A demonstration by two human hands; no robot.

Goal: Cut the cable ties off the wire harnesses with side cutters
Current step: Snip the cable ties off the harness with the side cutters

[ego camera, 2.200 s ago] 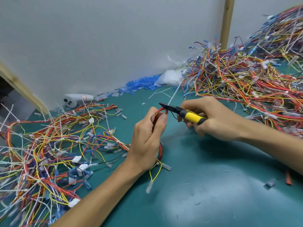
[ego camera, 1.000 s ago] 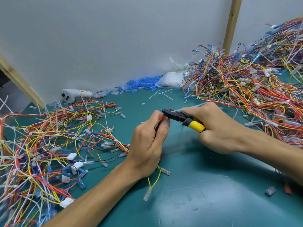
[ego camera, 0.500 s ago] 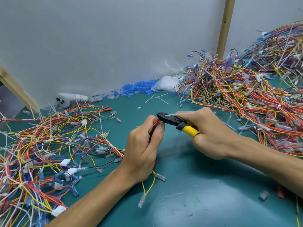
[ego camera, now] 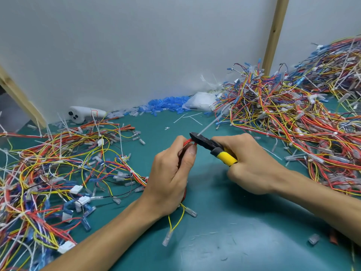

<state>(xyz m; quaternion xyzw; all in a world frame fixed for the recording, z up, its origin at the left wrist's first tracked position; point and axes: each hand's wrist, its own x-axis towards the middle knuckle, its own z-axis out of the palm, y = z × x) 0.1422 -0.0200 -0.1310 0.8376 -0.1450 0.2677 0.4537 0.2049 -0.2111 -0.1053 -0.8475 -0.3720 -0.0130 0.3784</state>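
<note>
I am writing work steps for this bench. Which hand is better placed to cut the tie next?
Right. The right hand grips the cutters, whose tip sits at the tie on the red wires. The left hand holds those wires, so it likely should only steady them.

White controller (ego camera: 86, 114) lies on teal mat (ego camera: 234, 222), against grey wall (ego camera: 136, 45). Slanted wooden beam (ego camera: 21, 100) left of controller. Right of controller along the wall: heap of blue plastic sleeves (ego camera: 166, 106), then white plastic bag (ego camera: 201, 103) touching the heap. Upright wooden post (ego camera: 274, 34) further right, behind the bag.
</note>
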